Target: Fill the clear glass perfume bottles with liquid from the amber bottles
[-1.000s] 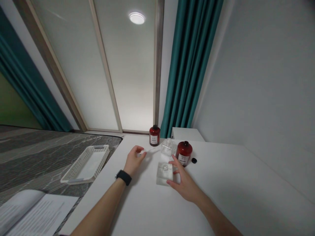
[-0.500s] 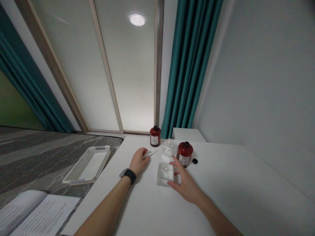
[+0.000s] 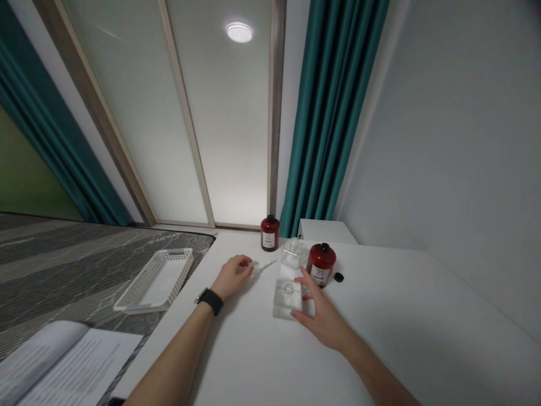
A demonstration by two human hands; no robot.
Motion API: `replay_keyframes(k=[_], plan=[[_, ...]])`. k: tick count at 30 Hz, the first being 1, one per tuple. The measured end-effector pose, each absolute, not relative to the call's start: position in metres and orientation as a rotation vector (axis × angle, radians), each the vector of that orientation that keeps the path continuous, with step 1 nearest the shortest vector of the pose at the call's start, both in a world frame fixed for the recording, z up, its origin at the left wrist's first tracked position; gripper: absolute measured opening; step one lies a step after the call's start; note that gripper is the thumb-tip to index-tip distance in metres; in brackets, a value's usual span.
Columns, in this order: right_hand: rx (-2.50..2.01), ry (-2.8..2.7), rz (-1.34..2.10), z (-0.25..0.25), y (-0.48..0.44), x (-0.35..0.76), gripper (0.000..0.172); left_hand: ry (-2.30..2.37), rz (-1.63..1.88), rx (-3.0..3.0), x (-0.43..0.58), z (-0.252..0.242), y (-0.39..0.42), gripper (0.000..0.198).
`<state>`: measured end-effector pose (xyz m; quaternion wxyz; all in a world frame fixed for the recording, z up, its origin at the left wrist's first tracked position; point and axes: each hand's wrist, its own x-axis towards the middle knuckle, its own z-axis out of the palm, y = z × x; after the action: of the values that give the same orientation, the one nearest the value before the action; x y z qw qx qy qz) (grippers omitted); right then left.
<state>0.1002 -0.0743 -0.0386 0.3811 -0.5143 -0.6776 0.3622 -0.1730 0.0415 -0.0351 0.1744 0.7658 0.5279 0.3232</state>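
Observation:
My left hand (image 3: 230, 276), with a black watch on the wrist, pinches the end of a thin clear dropper (image 3: 264, 265) that points right over the white table (image 3: 414, 327). My right hand (image 3: 319, 313) rests with fingers spread against the right side of a clear square glass bottle (image 3: 287, 298) with a small round neck. Behind that bottle stands a second clear bottle (image 3: 292, 255). A dark red bottle (image 3: 321, 264) stands just right of it, with a small black cap (image 3: 338, 277) lying beside it. Another dark red bottle (image 3: 269, 233) stands at the table's back edge.
A white plastic basket (image 3: 156, 280) sits on a grey patterned surface to the left of the table. An open booklet (image 3: 63, 361) lies at the lower left. Teal curtains (image 3: 333, 113) and a frosted window (image 3: 228, 124) stand behind the table. A small white cabinet top (image 3: 325, 230) is at the back.
My left hand has closed on the dropper and shifted slightly; the view has drifted a little. My right hand stays by the clear square bottle.

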Motion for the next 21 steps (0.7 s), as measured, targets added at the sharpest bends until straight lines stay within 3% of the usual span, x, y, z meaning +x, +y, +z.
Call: replay_keyframes(k=[9,15,21], plan=[[-1.328,-1.718,0.942,-0.040,-0.075,0.101,0.093,1.608,0.633,2.211,-0.202,-0.020,0.040,0.027],[-1.320,-1.734,0.921,-0.041,-0.075,0.101,0.092,1.581,0.512,2.333,-0.193,-0.019,0.029,0.042],[-1.327,-1.744,0.917,-0.039,-0.075,0.101,0.091,1.551,0.487,2.411,-0.187,-0.022,0.030,0.032]])
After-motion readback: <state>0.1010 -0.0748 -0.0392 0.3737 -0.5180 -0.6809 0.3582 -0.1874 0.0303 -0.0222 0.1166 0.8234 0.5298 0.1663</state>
